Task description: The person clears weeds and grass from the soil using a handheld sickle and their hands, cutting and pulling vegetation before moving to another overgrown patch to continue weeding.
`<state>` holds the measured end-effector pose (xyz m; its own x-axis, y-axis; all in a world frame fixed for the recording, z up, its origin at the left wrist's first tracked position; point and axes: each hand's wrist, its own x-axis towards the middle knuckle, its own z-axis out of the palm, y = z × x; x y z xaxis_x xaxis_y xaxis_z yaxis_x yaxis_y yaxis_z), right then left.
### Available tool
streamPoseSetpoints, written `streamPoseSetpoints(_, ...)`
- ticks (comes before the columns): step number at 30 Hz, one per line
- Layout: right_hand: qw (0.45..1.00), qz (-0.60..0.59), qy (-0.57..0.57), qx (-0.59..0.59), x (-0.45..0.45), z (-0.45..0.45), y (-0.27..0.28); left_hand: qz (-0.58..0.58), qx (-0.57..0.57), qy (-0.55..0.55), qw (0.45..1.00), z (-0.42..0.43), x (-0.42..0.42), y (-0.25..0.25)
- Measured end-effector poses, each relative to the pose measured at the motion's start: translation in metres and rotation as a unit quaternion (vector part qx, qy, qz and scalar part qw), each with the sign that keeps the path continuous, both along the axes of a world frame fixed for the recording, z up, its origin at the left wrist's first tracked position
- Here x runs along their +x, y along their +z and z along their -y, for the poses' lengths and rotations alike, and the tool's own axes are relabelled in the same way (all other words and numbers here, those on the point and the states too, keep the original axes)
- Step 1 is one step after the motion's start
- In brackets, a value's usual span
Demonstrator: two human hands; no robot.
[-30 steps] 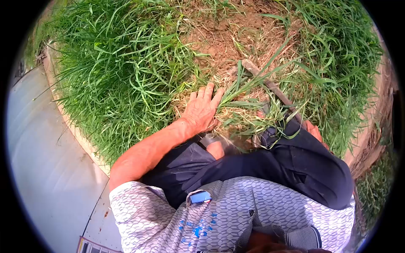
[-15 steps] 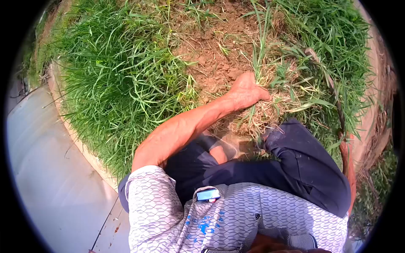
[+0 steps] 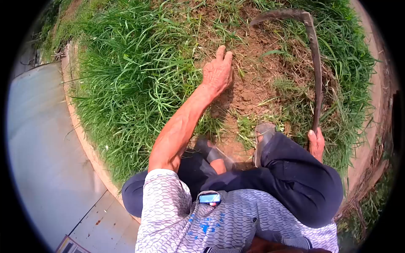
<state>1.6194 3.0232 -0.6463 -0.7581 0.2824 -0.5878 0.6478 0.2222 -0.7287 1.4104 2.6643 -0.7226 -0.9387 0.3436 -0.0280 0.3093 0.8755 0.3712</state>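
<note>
My left hand (image 3: 217,72) reaches out over the bare soil (image 3: 247,86), at the edge of the green grass (image 3: 126,80). Two of its fingers stretch forward, and nothing shows in its grasp; the thumb side is partly hidden. Beside my knee on the right, my right hand (image 3: 316,145) is closed round the lower end of the wooden handle of a sickle (image 3: 314,63). The curved blade of the sickle points left, above the soil and cut grass. Loose, dry grass (image 3: 291,69) lies between the sickle handle and the soil.
My shoes stand on the soil, the right-hand shoe (image 3: 263,137) near some loose green blades. A pale earthen or concrete edge (image 3: 366,105) borders the grass on the right. At left lies a grey, flat sheet (image 3: 50,139) beyond another edge.
My left hand has let go of a clump of grass and moved up and left. The sickle, earlier partly hidden at the right, now shows fully with my right hand on its handle.
</note>
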Motion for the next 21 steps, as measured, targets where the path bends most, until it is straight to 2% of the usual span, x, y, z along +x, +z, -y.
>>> streamPoseSetpoints(2,0.988,-0.018,0.149,0.028,-0.023,0.032,-0.031,0.033,-0.102,0.089,0.990,0.030,-0.010,0.004)
streamPoseSetpoints(3,0.986,0.029,0.166,-0.010,-0.041,0.052,-0.028,0.063,-0.128,0.143,0.979,0.040,-0.014,0.006)
streamPoseSetpoints(5,0.972,-0.015,0.233,0.020,-0.065,0.072,-0.053,0.063,-0.152,0.182,0.969,0.062,-0.022,-0.002)
streamPoseSetpoints(7,0.966,-0.037,0.256,0.017,-0.090,0.088,-0.069,0.057,-0.189,0.193,0.961,0.076,-0.026,-0.012)
streamPoseSetpoints(9,0.962,-0.040,0.268,0.039,-0.110,0.099,-0.087,0.074,-0.251,0.140,0.955,0.090,-0.033,-0.026)
streamPoseSetpoints(10,0.956,-0.045,0.281,0.065,-0.109,0.101,-0.093,0.007,-0.237,0.112,0.965,0.100,-0.033,-0.034)
streamPoseSetpoints(13,0.942,-0.002,0.319,0.102,-0.064,0.067,-0.119,0.027,-0.217,0.035,0.975,0.120,-0.038,-0.033)
streamPoseSetpoints(15,0.943,0.128,0.292,0.099,-0.051,0.053,-0.077,0.052,-0.194,0.053,0.978,0.124,-0.034,-0.029)
streamPoseSetpoints(18,0.948,0.127,0.277,0.089,-0.003,0.011,-0.079,0.076,-0.155,0.076,0.982,0.119,-0.036,-0.025)
streamPoseSetpoints(20,0.971,-0.002,0.229,0.072,0.005,0.007,-0.070,0.086,-0.122,0.107,0.983,0.119,-0.026,-0.023)
streamPoseSetpoints(21,0.971,0.003,0.230,0.067,0.004,0.008,-0.071,0.092,-0.126,0.106,0.982,0.118,-0.021,-0.022)
